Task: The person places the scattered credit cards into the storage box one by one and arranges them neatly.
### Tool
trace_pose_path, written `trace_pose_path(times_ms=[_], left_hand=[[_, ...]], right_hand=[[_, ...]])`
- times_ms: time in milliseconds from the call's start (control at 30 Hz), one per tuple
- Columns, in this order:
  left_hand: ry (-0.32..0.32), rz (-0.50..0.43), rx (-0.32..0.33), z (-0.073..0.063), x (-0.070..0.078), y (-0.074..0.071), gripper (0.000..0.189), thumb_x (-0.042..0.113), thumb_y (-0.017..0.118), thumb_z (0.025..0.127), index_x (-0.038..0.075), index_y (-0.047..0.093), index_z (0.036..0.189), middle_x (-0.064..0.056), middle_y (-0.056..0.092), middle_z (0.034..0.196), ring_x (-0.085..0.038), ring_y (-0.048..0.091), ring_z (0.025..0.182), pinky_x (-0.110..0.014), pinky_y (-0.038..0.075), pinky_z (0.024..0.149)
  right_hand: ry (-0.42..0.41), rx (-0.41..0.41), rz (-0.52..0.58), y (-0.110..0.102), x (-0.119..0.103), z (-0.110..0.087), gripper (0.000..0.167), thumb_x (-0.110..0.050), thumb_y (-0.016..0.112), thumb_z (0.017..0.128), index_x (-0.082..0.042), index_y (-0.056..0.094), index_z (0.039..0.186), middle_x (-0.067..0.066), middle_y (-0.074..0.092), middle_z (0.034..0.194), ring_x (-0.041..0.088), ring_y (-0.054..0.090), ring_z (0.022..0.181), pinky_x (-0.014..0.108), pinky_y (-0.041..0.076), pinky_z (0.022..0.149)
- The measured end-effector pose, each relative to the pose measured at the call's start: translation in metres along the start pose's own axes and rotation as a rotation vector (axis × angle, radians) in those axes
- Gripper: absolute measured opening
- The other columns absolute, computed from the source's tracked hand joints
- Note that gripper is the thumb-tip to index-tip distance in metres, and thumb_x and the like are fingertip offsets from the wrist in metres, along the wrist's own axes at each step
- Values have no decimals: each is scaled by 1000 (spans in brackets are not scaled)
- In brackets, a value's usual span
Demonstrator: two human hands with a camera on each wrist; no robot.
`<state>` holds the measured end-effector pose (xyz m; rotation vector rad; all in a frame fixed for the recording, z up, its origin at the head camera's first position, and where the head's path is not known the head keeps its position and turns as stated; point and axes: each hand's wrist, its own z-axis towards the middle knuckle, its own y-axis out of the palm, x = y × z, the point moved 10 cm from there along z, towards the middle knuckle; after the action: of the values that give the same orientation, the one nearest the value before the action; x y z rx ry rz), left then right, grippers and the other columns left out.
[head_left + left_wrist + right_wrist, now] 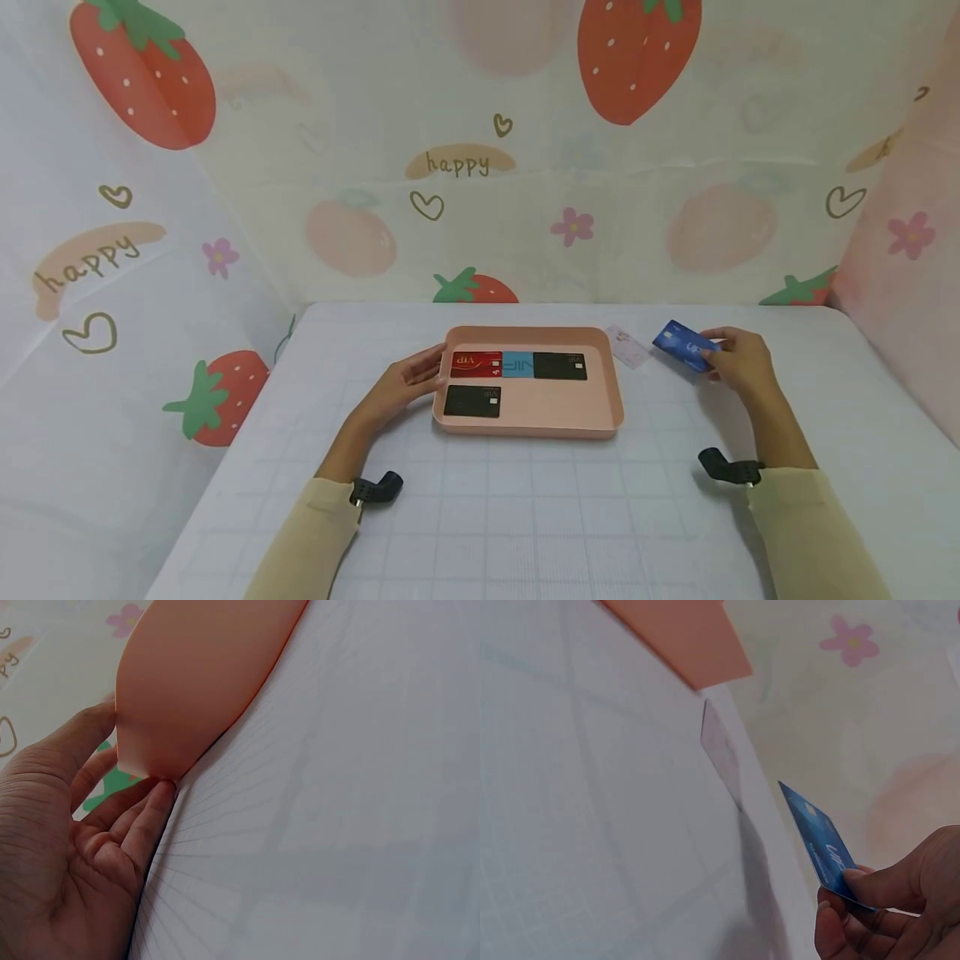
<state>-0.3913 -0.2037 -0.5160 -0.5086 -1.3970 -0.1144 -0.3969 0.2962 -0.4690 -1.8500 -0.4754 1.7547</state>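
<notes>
My left hand [408, 383] rests against the left end of a pink tray [540, 423], its fingertips at the rim and outer wall. In the left wrist view, fingers [150, 814] touch the tray's wall [195, 682] low down near the table. Held between my right hand's [738, 358] thumb and fingers is a blue VIP card [681, 343], tilted and raised over the table. On the tray lie a red VIP card [476, 364], a light blue card [517, 364] and a black card [558, 367] in a row, with another black card [471, 401] below the red one.
A pale, pinkish card [628, 347] lies on the table just right of the tray, under its corner level. The white table [480, 517] ends at the back against a strawberry-print cloth [630, 158], which also hangs at both sides.
</notes>
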Motion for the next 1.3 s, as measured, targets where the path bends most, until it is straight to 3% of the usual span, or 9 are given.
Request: trace_pose_path(times_ms=[533,733,1300], left_hand=[[-12,9,5,0,-2,-2,66,17,70,98,15,41,157,-7,41,159,-27,45,142,-35,41,113],[-13,2,5,0,-1,-1,66,18,70,98,16,41,156,-8,41,159,-27,44,143,-35,41,112],[-5,10,7,-1,-2,-1,65,18,70,98,16,41,156,-9,41,159,-27,45,142,-34,41,112]], right_hand=[[-100,20,33,-2,-46,-13,38,0,55,99,10,56,136,38,60,122,31,66,86,23,60,62],[-115,-3,32,9,-61,-20,37,-1,55,100,8,57,136,36,60,125,35,64,93,20,59,63],[-186,-53,25,34,-94,-34,36,-1,54,101,6,58,136,33,61,125,35,65,94,22,59,66]])
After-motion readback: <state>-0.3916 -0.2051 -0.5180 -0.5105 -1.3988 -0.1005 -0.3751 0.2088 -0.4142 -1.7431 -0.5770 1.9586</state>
